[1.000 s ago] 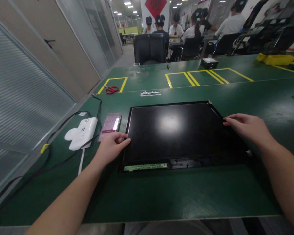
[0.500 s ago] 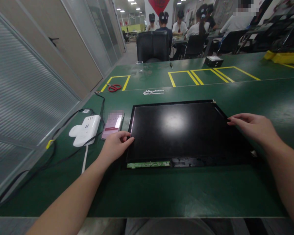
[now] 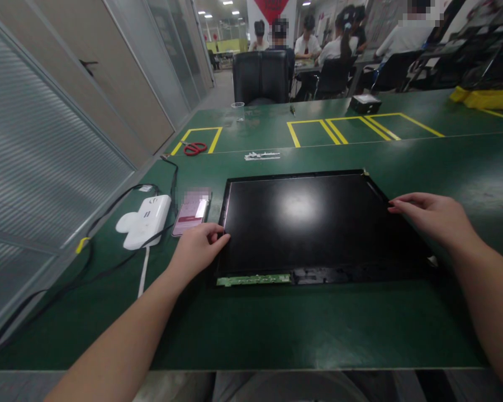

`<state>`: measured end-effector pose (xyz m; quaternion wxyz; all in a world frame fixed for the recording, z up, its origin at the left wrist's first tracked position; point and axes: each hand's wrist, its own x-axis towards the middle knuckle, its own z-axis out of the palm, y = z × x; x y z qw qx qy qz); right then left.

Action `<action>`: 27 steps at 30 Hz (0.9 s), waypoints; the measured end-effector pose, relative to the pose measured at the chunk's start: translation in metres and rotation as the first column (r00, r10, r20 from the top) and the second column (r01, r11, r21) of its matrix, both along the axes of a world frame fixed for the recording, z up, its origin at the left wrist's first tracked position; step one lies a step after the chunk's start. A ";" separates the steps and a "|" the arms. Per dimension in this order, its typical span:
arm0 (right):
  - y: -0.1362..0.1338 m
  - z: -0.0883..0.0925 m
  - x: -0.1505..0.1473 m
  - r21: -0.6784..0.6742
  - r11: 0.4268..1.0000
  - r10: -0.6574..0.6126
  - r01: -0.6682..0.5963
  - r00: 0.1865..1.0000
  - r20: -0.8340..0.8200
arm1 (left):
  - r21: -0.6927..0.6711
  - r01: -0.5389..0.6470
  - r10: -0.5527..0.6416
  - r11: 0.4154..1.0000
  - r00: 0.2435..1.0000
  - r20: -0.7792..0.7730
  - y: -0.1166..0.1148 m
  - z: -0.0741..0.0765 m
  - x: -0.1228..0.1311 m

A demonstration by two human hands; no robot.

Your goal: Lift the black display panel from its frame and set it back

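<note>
A black display panel [image 3: 310, 223] lies flat on the green table [image 3: 310, 329], with a bright reflection on its screen. Along its near edge, at the left, runs a green circuit board strip [image 3: 254, 280]. My left hand [image 3: 199, 248] is closed on the panel's left edge, thumb on top. At the right edge, my right hand [image 3: 433, 218] pinches the rim between thumb and fingers. A phone [image 3: 190, 215] with a lit screen lies just beyond my left hand.
A white power strip [image 3: 148, 220] with black cables lies at the left. Red-handled scissors [image 3: 195, 148], white scraps [image 3: 262, 156], a clear cup [image 3: 238, 111] and a black box [image 3: 365, 104] are farther back. Several people sit beyond a black chair [image 3: 260, 77].
Both hands keep their places on the panel's edges. The view has shifted very slightly; nothing else has visibly moved.
</note>
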<state>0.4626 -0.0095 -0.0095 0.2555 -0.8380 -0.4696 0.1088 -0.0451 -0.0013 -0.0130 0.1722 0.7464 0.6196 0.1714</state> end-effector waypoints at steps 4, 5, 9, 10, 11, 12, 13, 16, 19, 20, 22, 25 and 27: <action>-0.001 0.005 -0.005 -0.032 0.999 -0.024 0.024 1.000 0.006 | 0.023 0.015 -0.015 1.000 1.000 -0.025 -0.001 0.000 0.000; -0.001 0.007 -0.008 -0.042 0.999 -0.032 0.032 0.999 0.006 | 0.027 0.023 -0.022 0.999 0.999 -0.033 -0.001 0.000 0.000; -0.002 0.013 -0.013 -0.050 0.998 -0.040 0.041 0.999 0.014 | 0.038 0.045 -0.043 0.998 0.997 -0.060 -0.001 0.000 0.001; -0.002 0.013 -0.014 -0.045 0.998 -0.037 0.038 0.999 0.017 | 0.039 0.048 -0.046 0.998 0.997 -0.066 -0.001 0.000 0.000; -0.002 0.013 -0.013 -0.039 0.999 -0.035 0.036 0.999 0.020 | 0.042 0.052 -0.049 0.998 0.996 -0.072 -0.001 0.000 0.000; -0.002 0.013 -0.013 -0.035 0.999 -0.035 0.036 0.999 0.022 | 0.047 0.057 -0.054 0.997 0.996 -0.075 -0.001 0.000 0.000; -0.002 0.012 -0.012 -0.031 0.999 -0.035 0.036 0.999 0.023 | 0.055 0.068 -0.063 0.996 0.995 -0.073 -0.001 0.001 0.000; -0.001 0.008 -0.008 -0.027 0.999 -0.031 0.031 0.999 0.033 | 0.108 0.154 -0.153 0.982 0.988 -0.024 -0.003 0.006 -0.001; 0.000 0.005 -0.004 -0.032 0.999 -0.011 0.013 0.999 0.040 | 0.170 0.316 -0.327 0.933 0.944 0.045 -0.006 0.012 -0.002; 0.000 0.004 -0.003 -0.034 0.999 -0.002 0.003 0.999 0.042 | 0.173 0.379 -0.394 0.909 0.917 0.062 -0.007 0.014 -0.002; 0.000 0.003 -0.001 -0.036 0.999 0.011 -0.009 0.999 0.051 | 0.144 0.497 -0.511 0.856 0.855 0.086 -0.009 0.017 -0.002; 0.000 0.002 -0.001 -0.018 1.000 0.017 -0.016 0.996 0.086 | 0.067 0.596 -0.600 0.800 0.795 0.089 -0.011 0.017 -0.002; 0.000 0.002 -0.001 -0.007 1.000 0.021 -0.020 0.995 0.098 | 0.031 0.613 -0.614 0.789 0.787 0.070 -0.011 0.017 -0.002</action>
